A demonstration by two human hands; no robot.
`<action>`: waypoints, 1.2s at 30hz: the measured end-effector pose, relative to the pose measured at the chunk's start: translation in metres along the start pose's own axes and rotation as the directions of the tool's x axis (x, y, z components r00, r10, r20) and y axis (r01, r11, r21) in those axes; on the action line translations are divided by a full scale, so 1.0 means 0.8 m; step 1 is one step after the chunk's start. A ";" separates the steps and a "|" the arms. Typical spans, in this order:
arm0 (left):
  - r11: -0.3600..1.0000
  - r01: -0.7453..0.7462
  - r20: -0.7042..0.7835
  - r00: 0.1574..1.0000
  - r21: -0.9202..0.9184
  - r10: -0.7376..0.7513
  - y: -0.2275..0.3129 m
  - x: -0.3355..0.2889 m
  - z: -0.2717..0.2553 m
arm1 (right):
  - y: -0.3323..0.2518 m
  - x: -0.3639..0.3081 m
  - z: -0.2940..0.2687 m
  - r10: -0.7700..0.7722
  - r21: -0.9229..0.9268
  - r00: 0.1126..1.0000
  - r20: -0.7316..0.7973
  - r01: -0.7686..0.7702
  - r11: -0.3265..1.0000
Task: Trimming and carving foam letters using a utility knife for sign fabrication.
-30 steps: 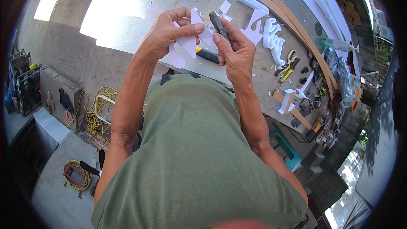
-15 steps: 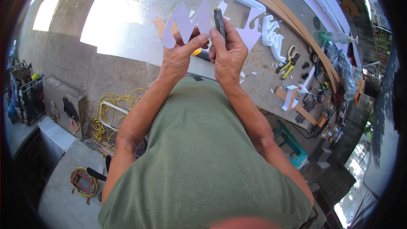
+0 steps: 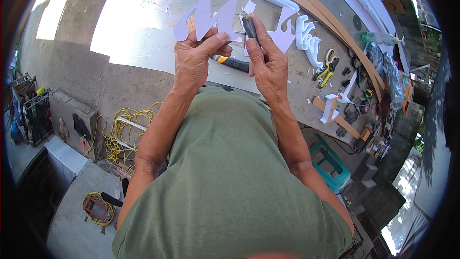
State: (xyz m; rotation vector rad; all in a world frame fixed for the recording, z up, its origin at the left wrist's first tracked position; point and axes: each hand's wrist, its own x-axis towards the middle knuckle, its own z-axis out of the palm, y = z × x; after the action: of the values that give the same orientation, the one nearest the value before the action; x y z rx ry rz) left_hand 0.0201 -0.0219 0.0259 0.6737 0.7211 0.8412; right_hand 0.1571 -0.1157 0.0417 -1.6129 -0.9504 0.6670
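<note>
Raised over the worktable, my left hand pinches the lower edge of a flat white cutout shaped like a letter M. My right hand is closed around a dark, stick-like tool handle; its working end is hidden, so I cannot tell the kind. A gap separates the two hands. Below them on the table lies a black and yellow handled tool, partly covered by my right hand. Another white letter cutout lies just beyond my right fingers.
White raised lettering, yellow-handled pliers and a glue gun lie to the right. Long brown strips curve across the table. A spray bottle lies behind them. Beside the table are a green stool and yellow cord.
My hands have moved apart. The left one has shifted left with the letter M, and the right one slightly right with the dark-handled tool, exposing more of the black and yellow tool.
</note>
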 end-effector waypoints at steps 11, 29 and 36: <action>0.995 -0.034 0.075 0.997 0.092 0.027 0.002 0.010 0.028 | -0.016 -0.025 0.011 0.000 -0.041 1.000 0.027 0.001 0.999; 0.983 -0.061 0.108 0.993 0.173 0.043 -0.008 0.016 0.038 | -0.005 -0.009 0.010 -0.023 -0.019 0.998 -0.060 0.021 1.000; 0.990 -0.051 0.103 0.994 0.130 0.037 -0.011 0.017 0.033 | 0.000 -0.015 0.011 -0.010 -0.042 0.999 -0.036 0.008 0.999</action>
State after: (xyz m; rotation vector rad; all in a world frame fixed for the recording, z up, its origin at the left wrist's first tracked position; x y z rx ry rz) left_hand 0.0505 -0.0213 0.0305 0.8481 0.6777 0.7988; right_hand 0.1439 -0.1213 0.0385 -1.6511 -0.9501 0.6131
